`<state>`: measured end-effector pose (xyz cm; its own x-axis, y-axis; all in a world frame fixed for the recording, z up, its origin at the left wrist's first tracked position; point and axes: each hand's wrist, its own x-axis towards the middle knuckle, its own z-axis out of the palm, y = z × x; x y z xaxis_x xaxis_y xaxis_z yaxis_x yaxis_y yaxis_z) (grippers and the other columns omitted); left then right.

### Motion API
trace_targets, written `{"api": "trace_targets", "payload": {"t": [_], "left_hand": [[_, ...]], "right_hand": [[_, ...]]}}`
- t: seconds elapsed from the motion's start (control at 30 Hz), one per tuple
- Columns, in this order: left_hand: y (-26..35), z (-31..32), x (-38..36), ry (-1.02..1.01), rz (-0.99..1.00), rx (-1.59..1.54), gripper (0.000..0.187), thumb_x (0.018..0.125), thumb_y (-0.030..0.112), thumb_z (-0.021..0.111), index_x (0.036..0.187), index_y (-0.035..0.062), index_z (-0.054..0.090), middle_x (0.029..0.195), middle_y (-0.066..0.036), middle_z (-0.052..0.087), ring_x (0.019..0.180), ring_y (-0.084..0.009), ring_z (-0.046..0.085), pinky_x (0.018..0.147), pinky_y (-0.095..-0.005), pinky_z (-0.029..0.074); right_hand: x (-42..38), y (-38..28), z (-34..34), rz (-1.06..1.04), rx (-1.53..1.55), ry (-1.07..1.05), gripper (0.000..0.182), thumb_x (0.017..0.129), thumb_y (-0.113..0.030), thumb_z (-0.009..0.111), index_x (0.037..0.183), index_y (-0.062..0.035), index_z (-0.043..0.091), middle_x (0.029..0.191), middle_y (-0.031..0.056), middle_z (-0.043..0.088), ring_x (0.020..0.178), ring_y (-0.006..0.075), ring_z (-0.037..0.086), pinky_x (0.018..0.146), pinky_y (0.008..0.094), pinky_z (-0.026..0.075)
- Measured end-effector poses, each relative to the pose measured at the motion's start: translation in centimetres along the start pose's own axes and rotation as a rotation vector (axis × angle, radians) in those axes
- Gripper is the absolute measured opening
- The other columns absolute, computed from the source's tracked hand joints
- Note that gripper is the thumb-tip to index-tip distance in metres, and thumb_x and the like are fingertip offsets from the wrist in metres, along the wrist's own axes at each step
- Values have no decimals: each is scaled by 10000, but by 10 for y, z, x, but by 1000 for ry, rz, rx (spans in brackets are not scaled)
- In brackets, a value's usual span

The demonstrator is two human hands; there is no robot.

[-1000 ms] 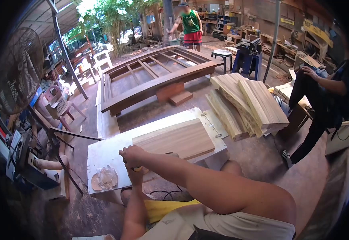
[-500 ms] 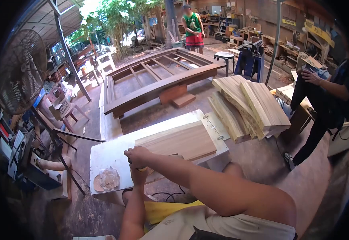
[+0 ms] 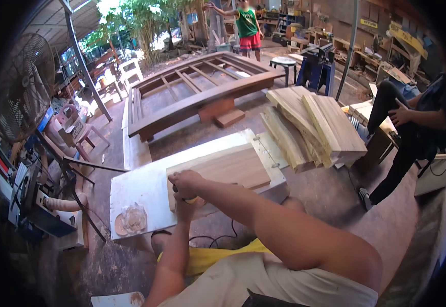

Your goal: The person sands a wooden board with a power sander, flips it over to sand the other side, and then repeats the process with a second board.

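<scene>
A flat wooden board lies on the white work surface in front of me. At the board's left end my right hand is closed, fingers curled, with its forearm crossing the board's near edge. Just below it my left hand is closed too, close against the right. A small dark and yellow item shows between the hands, but they cover most of it and its kind cannot be made out. Left of the hands, a crumpled clear plastic bag rests beside a round tan disc.
Thick wood slabs are stacked to the right. Beyond the work surface lies a large wooden frame. A fan stands left, and a black cord hangs nearby. One person stands behind, another sits right.
My hands have moved slightly right and up, further over the board's left end. The person in green now stretches an arm out sideways; the seated person's hand has lowered. The view has shifted slightly.
</scene>
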<state>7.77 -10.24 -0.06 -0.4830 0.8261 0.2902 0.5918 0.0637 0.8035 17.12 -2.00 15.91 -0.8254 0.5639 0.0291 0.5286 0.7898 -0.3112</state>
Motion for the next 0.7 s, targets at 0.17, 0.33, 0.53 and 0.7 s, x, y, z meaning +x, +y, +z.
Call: {"api": "trace_targets", "payload": {"t": [0.17, 0.33, 0.53, 0.7], "left_hand": [[8, 20, 1, 13, 151, -139, 951, 617, 351, 963, 1325, 21, 421, 1267, -247, 615, 1161, -417, 631, 943, -504, 514], [6, 18, -3, -51, 45, -114, 929, 620, 340, 960, 1318, 12, 441, 1274, -246, 613, 1171, -404, 630, 950, -493, 513], [-4, 11, 7, 60, 124, -132, 904, 618, 324, 960, 1302, 18, 455, 1247, -241, 628, 1159, -419, 628, 953, -490, 511], [-11, -11, 2, 34, 63, -53, 867, 687, 217, 908, 1387, 64, 421, 1315, -218, 597, 1198, -414, 613, 950, -474, 507]], "right_hand": [[-9, 12, -5, 38, -20, -17, 602, 748, -385, 769, 1243, -91, 594, 1229, 162, 664, 1101, 356, 672, 945, 451, 553], [-9, 17, 2, 40, -8, -11, 632, 737, -399, 778, 1256, -92, 591, 1221, 158, 672, 1110, 360, 667, 950, 457, 551], [4, 3, -4, 34, -4, -32, 612, 733, -378, 777, 1238, -82, 597, 1229, 155, 667, 1113, 361, 668, 951, 445, 551], [18, -13, 3, -36, -4, -9, 586, 730, -358, 776, 1211, -71, 602, 1179, 162, 678, 1081, 356, 678, 924, 443, 556]]}}
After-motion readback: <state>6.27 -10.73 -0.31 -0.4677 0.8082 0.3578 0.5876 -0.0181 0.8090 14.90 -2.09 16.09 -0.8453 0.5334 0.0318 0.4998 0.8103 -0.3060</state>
